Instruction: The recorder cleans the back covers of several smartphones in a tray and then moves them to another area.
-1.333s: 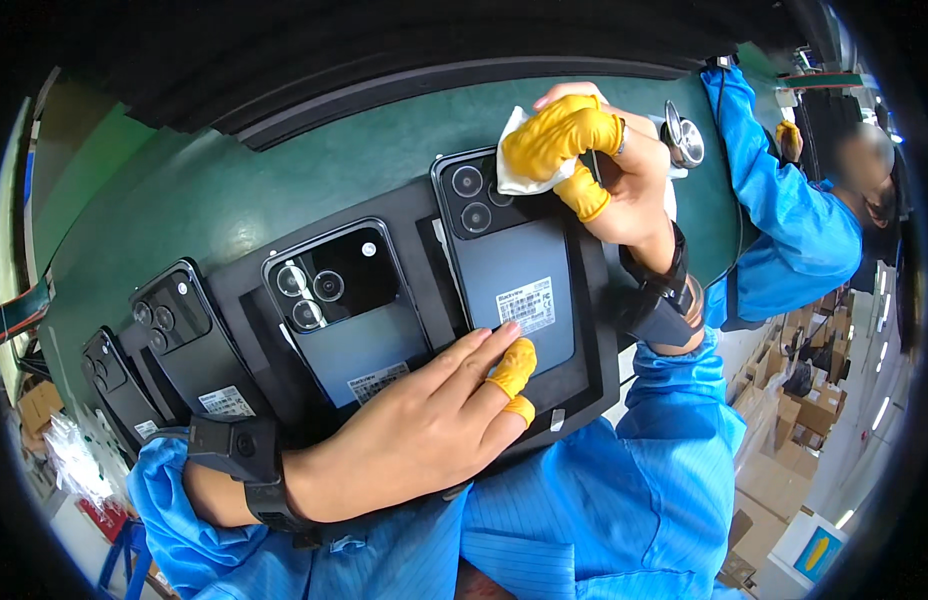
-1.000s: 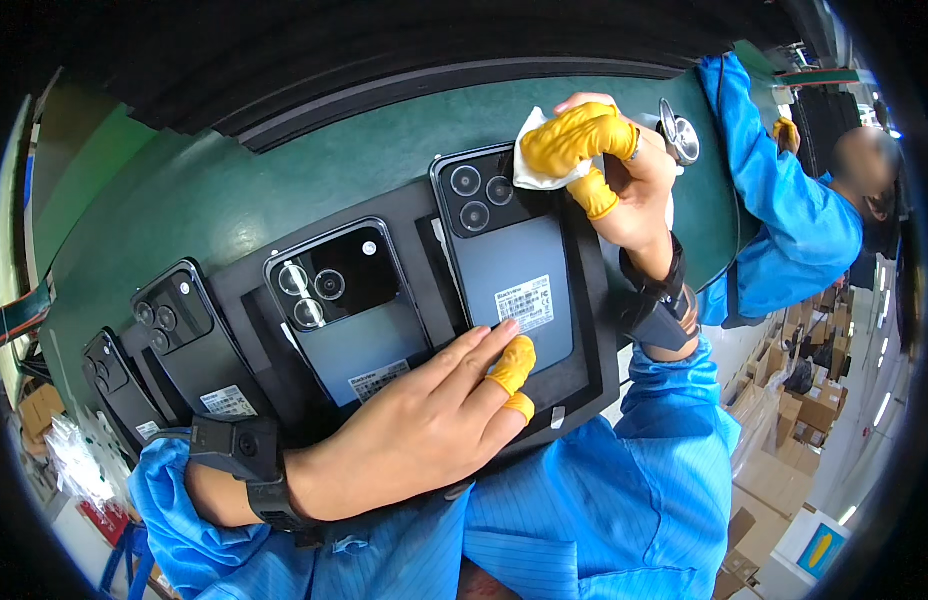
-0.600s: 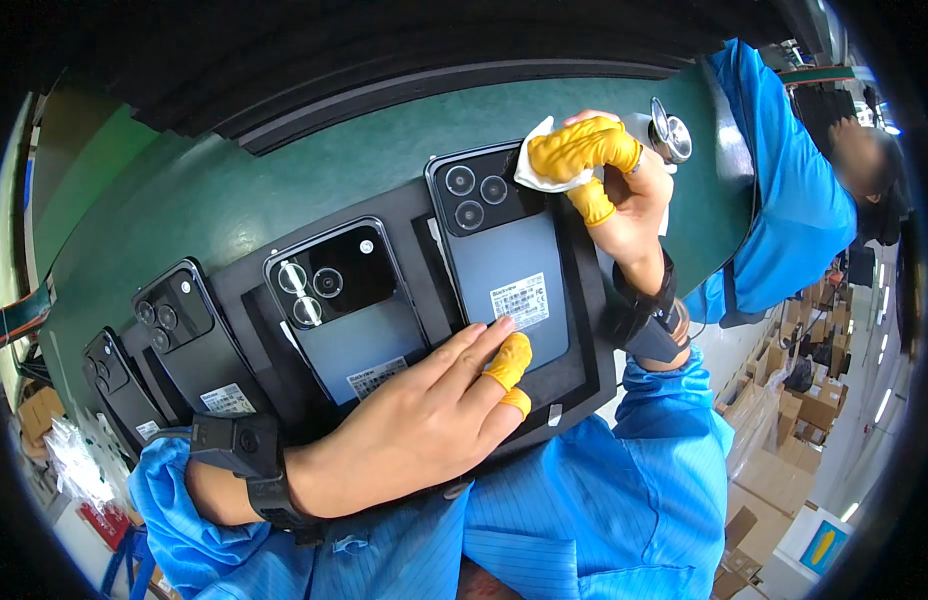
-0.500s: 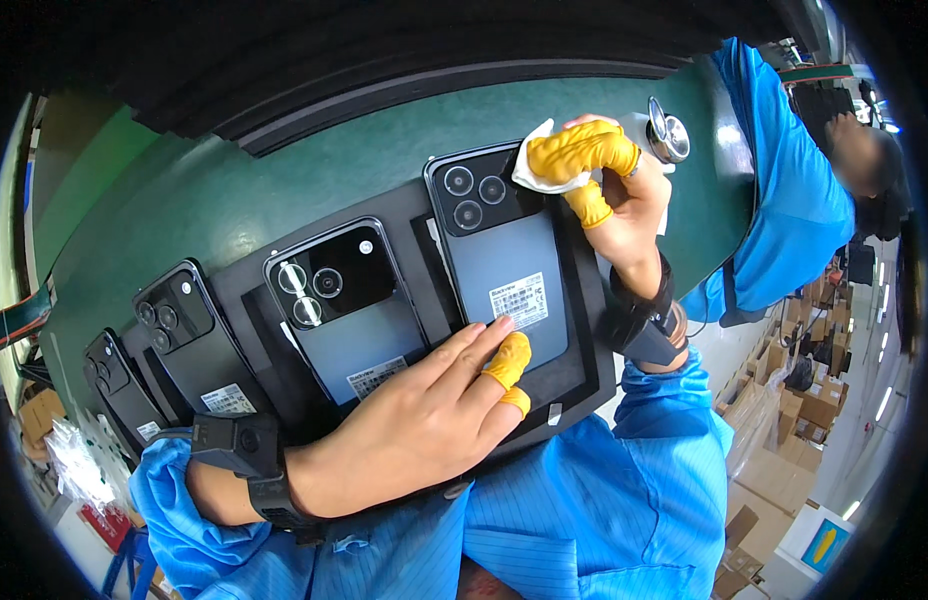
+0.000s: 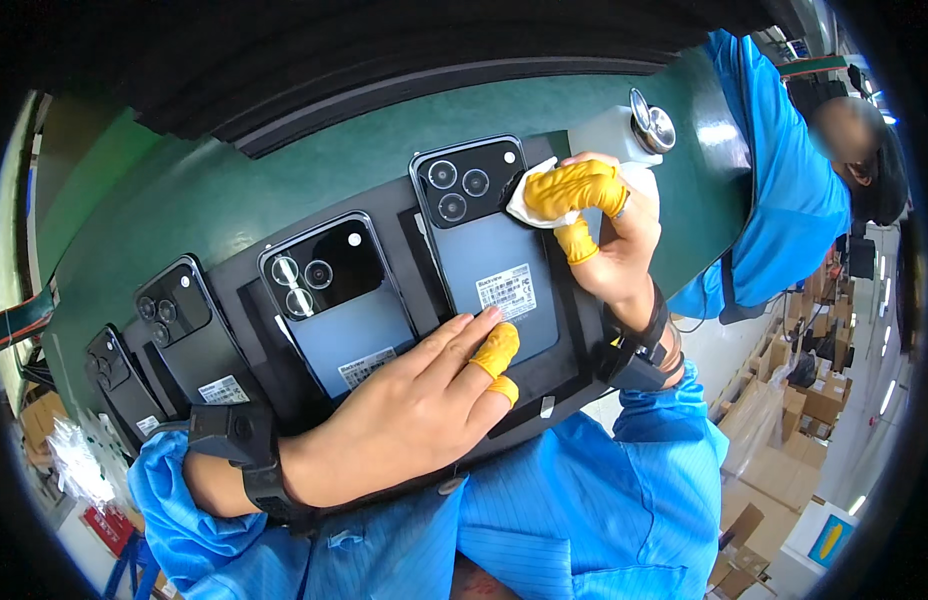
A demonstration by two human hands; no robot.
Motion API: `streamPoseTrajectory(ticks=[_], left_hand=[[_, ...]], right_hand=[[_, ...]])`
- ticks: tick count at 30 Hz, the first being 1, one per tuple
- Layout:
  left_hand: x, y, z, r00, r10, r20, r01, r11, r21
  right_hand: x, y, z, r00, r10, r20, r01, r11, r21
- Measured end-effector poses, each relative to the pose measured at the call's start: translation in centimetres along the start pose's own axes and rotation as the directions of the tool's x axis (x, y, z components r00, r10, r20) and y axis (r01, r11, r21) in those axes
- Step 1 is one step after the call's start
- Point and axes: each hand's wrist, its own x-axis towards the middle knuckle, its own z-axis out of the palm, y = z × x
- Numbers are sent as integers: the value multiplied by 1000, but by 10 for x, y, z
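A blue-grey smartphone [image 5: 504,262] lies back up at the right end of a row, its black camera panel at the far end and a white label lower down. My right hand [image 5: 609,215], in yellow finger cots, is closed around a folded white cloth [image 5: 529,200]. The cloth touches the phone's right side by the lower edge of the camera panel. My left hand [image 5: 424,390] lies flat with fingers stretched out, the fingertips on the phone's lower left part near the label. Yellow cots cover two of its digits.
Left of it lie a blue phone [image 5: 334,290], a dark phone [image 5: 189,330] and another dark phone [image 5: 124,375] on a black tray [image 5: 379,203]. A bottle with a metal lid [image 5: 652,125] stands on the green table [image 5: 384,130]. A person in blue [image 5: 774,190] sits to the right.
My right hand has moved the cloth slightly downward along the phone's right side. My left hand stays flat on the phone; the whole view has shifted a little.
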Motion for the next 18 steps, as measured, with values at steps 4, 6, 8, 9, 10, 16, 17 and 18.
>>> streamPoseTrajectory(ticks=[4, 6, 8, 9, 10, 16, 17, 18], left_hand=[[1, 0, 2, 1000, 5, -10, -5, 1000, 3], [2, -1, 3, 1000, 7, -19, -7, 1000, -5], [3, -1, 2, 1000, 9, -15, -9, 1000, 2], [3, -1, 1, 1000, 13, -12, -12, 1000, 5], [3, -2, 1, 1000, 15, -11, -15, 1000, 7], [-3, -6, -3, 1000, -2, -24, 3, 999, 36], [-6, -3, -3, 999, 2, -41, -1, 1000, 25], [-6, -3, -4, 998, -2, -59, 4, 999, 36]], right_hand=[[-7, -10, -3, 999, -23, 30, 25, 999, -47], [-13, -13, -4, 1000, -13, 24, 14, 999, -40], [-14, -15, -8, 997, 75, 28, -76, 995, 62], [-15, -17, -12, 986, 163, 44, -168, 973, 159], [-21, -16, -17, 956, 280, 89, -294, 893, 341], [-22, -8, -27, 845, 534, 16, -432, 665, 609], [-21, -9, -25, 822, 569, 12, -449, 636, 628], [-23, -6, -25, 825, 564, -6, -443, 653, 614]])
